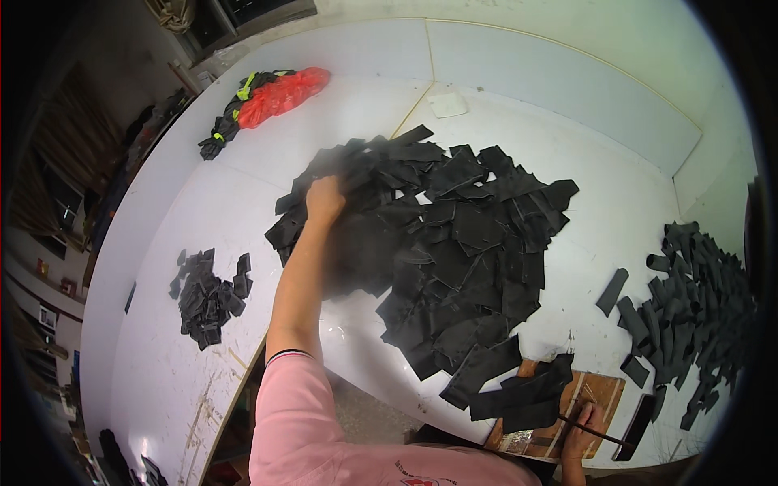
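A wide heap of flat black fabric pieces [478, 231] covers the middle of the white table. My left hand [326, 200] reaches far over its left part, fingers curled down onto the cloth; whatever they grip is hidden. Close to my body, my right hand [582, 431] rests at a brown wooden board [598, 390], its fingers closed round a thin dark rod [600, 433]. The rod slants down toward a long black block [634, 428] at the board's right. Several black strips [523, 397] lie on the board's left part, next to the rod's upper end.
Narrow black rolled-looking pieces [689, 316] are heaped at the right. A smaller pile of black scraps [209, 300] lies at the left. Toward the back are a red plastic bag [284, 97] with dark cloth and a pale flat piece [447, 104]. Low panels [559, 73] border the far edge.
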### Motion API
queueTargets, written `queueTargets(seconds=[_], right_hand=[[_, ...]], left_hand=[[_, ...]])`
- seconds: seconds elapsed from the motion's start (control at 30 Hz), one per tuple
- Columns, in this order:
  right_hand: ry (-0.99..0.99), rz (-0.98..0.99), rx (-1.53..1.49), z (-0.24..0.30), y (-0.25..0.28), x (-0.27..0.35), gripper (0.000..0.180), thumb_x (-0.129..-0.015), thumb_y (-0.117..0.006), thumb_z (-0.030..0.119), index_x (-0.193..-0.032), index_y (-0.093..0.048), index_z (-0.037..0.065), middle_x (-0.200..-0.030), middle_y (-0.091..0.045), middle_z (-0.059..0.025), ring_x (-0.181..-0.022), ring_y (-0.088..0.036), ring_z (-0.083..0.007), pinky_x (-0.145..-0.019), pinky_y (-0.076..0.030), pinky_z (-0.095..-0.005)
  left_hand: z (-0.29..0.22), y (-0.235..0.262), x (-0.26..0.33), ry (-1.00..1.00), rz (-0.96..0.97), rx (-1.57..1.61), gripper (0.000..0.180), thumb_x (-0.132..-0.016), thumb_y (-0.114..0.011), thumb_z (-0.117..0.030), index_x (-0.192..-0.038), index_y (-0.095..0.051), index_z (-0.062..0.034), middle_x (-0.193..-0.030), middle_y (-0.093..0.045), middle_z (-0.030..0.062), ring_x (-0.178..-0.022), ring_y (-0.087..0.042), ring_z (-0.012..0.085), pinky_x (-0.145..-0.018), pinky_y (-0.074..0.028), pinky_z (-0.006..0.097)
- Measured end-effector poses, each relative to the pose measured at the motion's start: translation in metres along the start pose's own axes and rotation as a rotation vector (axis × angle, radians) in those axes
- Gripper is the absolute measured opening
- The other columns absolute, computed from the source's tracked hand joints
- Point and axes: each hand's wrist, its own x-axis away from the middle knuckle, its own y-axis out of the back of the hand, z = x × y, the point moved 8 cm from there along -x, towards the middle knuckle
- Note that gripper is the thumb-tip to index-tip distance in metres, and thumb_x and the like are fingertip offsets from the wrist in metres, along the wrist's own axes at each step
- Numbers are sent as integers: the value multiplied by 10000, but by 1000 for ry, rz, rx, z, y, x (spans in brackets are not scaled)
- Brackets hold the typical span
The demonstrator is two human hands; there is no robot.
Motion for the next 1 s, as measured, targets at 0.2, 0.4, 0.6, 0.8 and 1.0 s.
queueTargets(seconds=[0.2,0.4,0.6,0.8,1.0], right_hand=[[-45,1,41,-3,5,1,165,-844,-464,115,-747,-503,-14,-629,-485,-148,-548,-471,-263,-514,-381,-348],[-8,27,-8,9,1,-7,140,-830,-474,97,-736,-504,-3,-634,-491,-146,-566,-495,-286,-522,-390,-360],[0,31,-38,13,8,-10,129,-823,-486,94,-742,-514,-4,-639,-500,-150,-555,-500,-305,-512,-393,-369],[0,32,-45,15,10,-8,134,-822,-494,96,-738,-517,-5,-645,-510,-151,-567,-509,-311,-515,-395,-371],[-7,15,-59,9,11,-6,136,-819,-494,96,-736,-516,-10,-644,-509,-152,-570,-510,-311,-521,-396,-371]], left_hand=[[-13,-3,5,164,156,95,449,-643,-661,-388,-829,-596,15,-831,-594,225,-838,-568,364,-716,-444,428],[-2,0,1,-63,-7,-86,141,-647,-490,-25,-747,-575,23,-799,-581,230,-791,-559,394,-712,-446,452],[-22,31,-2,-22,-84,3,176,-630,-509,-51,-752,-594,42,-746,-575,250,-764,-565,393,-686,-440,433],[-99,106,27,9,-125,378,231,-604,-576,-81,-790,-602,54,-655,-603,202,-638,-596,297,-620,-450,372],[-252,112,150,-299,174,652,286,-558,-554,33,-842,-591,48,-758,-601,190,-708,-593,297,-674,-462,345]])
